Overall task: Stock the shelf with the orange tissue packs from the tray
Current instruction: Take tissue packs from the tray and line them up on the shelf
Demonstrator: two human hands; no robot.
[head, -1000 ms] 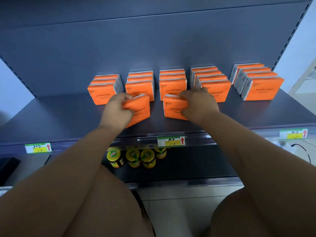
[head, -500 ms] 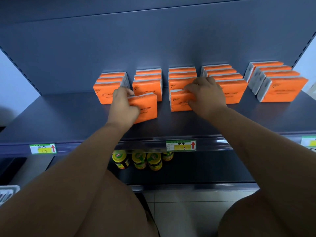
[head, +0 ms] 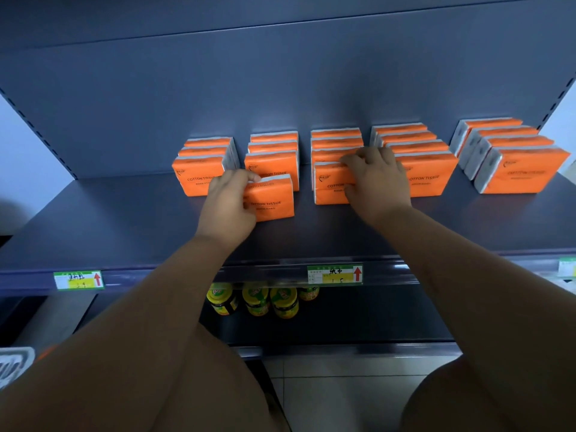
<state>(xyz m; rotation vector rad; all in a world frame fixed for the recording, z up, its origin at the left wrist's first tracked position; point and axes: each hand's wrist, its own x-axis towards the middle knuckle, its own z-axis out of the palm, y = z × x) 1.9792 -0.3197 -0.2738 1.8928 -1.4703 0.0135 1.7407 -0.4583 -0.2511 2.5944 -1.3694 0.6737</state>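
Several rows of orange tissue packs stand upright on the dark grey shelf [head: 109, 222]. My left hand [head: 229, 207] grips the left end of an orange tissue pack [head: 272, 202] standing at the front of the second row. My right hand [head: 375, 179] grips another orange pack [head: 330, 185] by its top and right end, at the front of the third row and close against the pack behind. A corner of the white tray [head: 14, 364] shows at the lower left edge.
Further rows of packs stand at the far left [head: 199, 176], right of centre [head: 427, 173] and far right [head: 526, 169]. Price labels [head: 335, 275] hang on the shelf's front rail. Yellow-lidded jars [head: 254, 299] stand on the lower shelf. My knees fill the bottom of the view.
Both hands have pushed their packs back toward the rows. The left pack went from tilted to upright, and the right pack now stands close against its row.
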